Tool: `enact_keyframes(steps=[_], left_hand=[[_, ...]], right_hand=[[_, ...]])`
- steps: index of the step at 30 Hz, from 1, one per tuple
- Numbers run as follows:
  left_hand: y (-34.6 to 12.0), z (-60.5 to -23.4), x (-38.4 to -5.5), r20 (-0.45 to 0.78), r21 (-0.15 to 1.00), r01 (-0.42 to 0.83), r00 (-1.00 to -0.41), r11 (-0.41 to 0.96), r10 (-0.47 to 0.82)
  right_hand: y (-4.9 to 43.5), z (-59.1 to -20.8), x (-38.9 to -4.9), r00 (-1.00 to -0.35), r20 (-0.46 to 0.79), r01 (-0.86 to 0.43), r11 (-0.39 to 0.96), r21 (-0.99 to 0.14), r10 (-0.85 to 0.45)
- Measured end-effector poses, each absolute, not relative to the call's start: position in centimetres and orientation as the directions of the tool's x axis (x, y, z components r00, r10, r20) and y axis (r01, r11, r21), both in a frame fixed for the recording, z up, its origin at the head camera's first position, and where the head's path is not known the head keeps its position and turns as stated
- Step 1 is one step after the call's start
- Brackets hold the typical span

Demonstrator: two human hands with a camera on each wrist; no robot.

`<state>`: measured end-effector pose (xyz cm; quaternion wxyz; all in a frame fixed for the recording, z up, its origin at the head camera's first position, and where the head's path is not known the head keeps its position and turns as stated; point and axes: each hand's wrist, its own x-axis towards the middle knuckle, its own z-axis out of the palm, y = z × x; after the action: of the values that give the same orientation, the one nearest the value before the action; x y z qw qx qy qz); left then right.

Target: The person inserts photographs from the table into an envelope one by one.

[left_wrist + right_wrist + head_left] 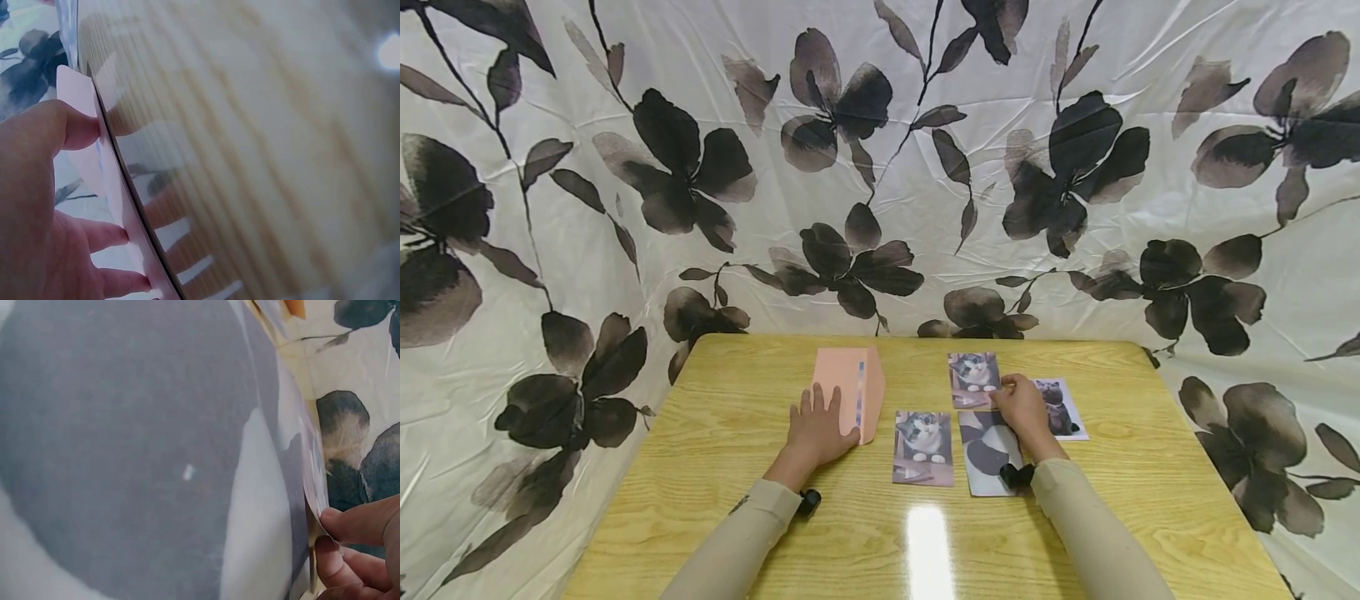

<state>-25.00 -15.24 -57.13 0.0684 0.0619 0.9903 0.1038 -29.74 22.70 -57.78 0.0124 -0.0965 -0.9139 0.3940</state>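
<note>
My left hand point(820, 432) rests on a pink envelope point(835, 367), its fingers spread and the thumb near the flap side. A blue strip shows along the envelope's opening. In the left wrist view the fingertips press the envelope point(78, 90) against the table. My right hand point(1027, 412) pinches the lower right corner of a cat photo card point(973, 375) between thumb and fingers. The right wrist view shows that corner lifted and bent slightly. Just below it lies a grey-and-white picture card point(988, 458), partly covered by the right wrist.
A second cat photo card point(922, 446) lies between the envelope and the grey-and-white card. Behind the right hand is a card with dark cats point(1060, 408), partly hidden. The wooden table point(700, 533) ends at a flower-printed cloth point(925, 167).
</note>
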Motion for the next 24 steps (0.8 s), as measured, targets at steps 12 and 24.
enact_keyframes(steps=[12,24], left_hand=[[-15.29,-56.82,-24.99,-0.142,0.213,0.096,-0.982,0.972,0.128],[-15.24,-56.74,-24.83,-0.145,0.217,0.097,-0.981,0.971,0.130]], right_hand=[[22.34,-57.35,-29.55,-0.984,-0.059,0.147,0.592,-0.793,0.166],[21.77,-56.98,-29.63,-0.991,-0.049,0.100,0.439,-0.893,0.127]])
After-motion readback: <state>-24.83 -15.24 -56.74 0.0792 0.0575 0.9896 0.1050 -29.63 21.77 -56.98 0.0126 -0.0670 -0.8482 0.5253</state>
